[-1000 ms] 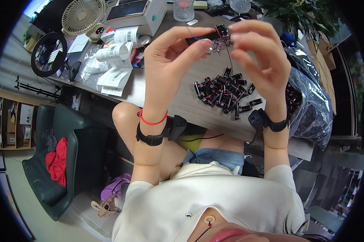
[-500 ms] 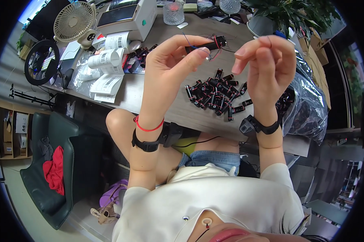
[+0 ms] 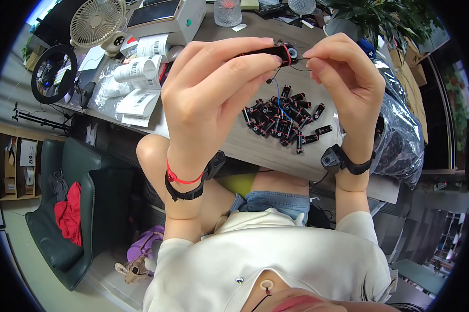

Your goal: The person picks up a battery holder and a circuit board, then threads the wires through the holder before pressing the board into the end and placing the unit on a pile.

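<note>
My left hand (image 3: 206, 86) is closed around a small black cylindrical part (image 3: 283, 54) with a red band and a pale round end facing right. Opposite that end, my right hand (image 3: 351, 83) pinches a thin dark wire (image 3: 300, 59) between thumb and forefinger. A blue wire (image 3: 277, 92) dangles below the part, above the table. Beneath my hands lies a loose pile of similar black cylinders (image 3: 281, 117) with red bands, several of them strayed toward the right. My left fingers hide much of the held part.
At the right edge of the table (image 3: 234, 148) lies a clear plastic bag (image 3: 398, 138). A potted plant (image 3: 380, 21) stands at the back right. Label sheets (image 3: 139, 101), a fan (image 3: 96, 23), a white box (image 3: 166, 21) and a glass cup (image 3: 227, 13) occupy the left and back.
My left hand has rolled over, so its back now faces up and the part's round end points right. My right fingers have come close to that end, and the blue wire now hangs downward.
</note>
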Tool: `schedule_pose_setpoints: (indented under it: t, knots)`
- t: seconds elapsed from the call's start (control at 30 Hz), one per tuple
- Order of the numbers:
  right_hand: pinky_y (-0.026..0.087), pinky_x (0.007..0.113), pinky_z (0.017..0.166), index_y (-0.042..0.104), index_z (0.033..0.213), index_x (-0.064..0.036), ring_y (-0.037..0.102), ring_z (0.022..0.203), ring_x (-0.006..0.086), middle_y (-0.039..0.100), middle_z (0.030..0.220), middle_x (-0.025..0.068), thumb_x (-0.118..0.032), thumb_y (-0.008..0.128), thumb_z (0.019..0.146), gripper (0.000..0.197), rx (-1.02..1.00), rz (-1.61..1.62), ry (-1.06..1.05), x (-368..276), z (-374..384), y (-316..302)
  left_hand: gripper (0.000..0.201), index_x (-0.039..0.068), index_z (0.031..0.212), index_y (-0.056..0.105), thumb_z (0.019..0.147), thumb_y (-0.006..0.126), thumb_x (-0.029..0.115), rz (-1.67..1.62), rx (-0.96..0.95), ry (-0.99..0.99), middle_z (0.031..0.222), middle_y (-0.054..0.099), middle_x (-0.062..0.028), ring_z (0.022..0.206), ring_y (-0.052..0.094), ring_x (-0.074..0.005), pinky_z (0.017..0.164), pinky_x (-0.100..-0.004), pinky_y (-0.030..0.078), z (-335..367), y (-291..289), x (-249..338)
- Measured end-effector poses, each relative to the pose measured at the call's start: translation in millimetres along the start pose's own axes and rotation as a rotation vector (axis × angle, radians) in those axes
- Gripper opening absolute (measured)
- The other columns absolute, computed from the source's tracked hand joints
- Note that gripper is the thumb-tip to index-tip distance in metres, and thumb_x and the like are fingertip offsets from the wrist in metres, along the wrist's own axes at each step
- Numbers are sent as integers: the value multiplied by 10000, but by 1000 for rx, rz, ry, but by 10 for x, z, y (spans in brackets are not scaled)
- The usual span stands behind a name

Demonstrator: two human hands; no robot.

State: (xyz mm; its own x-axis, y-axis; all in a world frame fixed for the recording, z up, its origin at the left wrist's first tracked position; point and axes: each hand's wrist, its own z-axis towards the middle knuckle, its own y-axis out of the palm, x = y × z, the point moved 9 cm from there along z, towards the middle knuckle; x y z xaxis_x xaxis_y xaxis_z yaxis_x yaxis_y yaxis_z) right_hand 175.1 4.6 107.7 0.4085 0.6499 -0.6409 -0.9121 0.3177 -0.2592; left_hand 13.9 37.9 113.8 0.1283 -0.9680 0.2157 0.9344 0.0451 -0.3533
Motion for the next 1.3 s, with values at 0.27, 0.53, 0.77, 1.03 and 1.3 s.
schedule_pose_setpoints:
  t: [0.27,0.53,0.77,1.03,1.3]
  knots:
    - [454,212,656,621,866,38,571,740,120,602,834,62,76,614,774,99,-47,-116,-23,-67,1,10,204,55,844,698,651,724,-7,92,-27,101,942,691,-53,747,584,-174,648,-255,453,7,-2,100]
    - [455,218,623,619,846,28,575,697,130,606,807,69,74,620,753,104,-80,-166,-39,-79,6,28,201,62,828,699,637,727,7,127,-27,108,931,691,-40,747,580,-175,645,-254,451,-11,2,111]
    - [429,201,678,599,884,60,538,759,117,566,844,69,135,568,771,139,-179,-291,-76,-157,-12,81,198,63,827,699,637,728,14,191,-73,98,911,688,-30,750,584,-175,642,-259,456,6,40,159]
    - [456,222,689,586,983,53,561,744,117,593,859,73,97,613,776,213,-166,263,166,101,-41,72,302,40,898,664,615,758,-6,16,-67,24,910,689,-50,726,606,-183,626,-264,466,-19,46,84]
    - [486,206,663,590,1066,47,592,760,98,623,897,76,78,644,771,302,-372,240,244,148,-106,178,263,26,874,637,645,751,-38,-54,-155,143,925,690,-76,726,614,-174,624,-254,471,-32,105,167]
